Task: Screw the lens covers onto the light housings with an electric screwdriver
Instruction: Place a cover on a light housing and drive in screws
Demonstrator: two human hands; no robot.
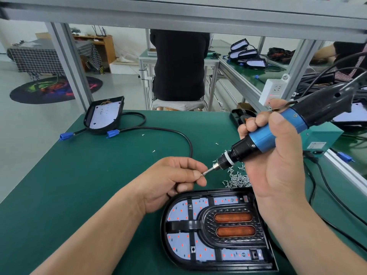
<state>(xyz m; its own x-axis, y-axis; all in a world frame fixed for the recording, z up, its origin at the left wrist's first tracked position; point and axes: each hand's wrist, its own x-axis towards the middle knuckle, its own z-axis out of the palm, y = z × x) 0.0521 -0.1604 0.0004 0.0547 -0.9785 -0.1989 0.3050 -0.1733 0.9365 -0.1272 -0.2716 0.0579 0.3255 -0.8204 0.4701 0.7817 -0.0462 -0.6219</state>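
Both hands are busy in the head view. One person's left hand (174, 175) pinches a tiny screw (202, 174) and holds it at the tip of the bit (208, 171). Their right hand (278, 155) is wrapped round the blue body of the electric screwdriver (278, 132), which slants down to the left, up off the green tabletop (99, 175).

The light housing (166, 235) lies flat on the tabletop, just under the hands. The black lens cover (206, 221) with two orange windows sits inside it.

I think the screw could slip before it sits on the bit. It might then drop into the housing or get lost among the loose ones. If the tool spins now, the bit could nip a fingertip. No hand holds the housing, so a hard push may make it slide.

The screws are in no box. They lie in a loose heap (238, 179) just beside the far rim of the housing. The housing is like a shallow tray, and it holds a white board with small red dots and the cover. A second housing (103, 116) at the far left holds only a white board. A small black box (235, 114) sits behind the right hand, and I cannot tell what is in it.
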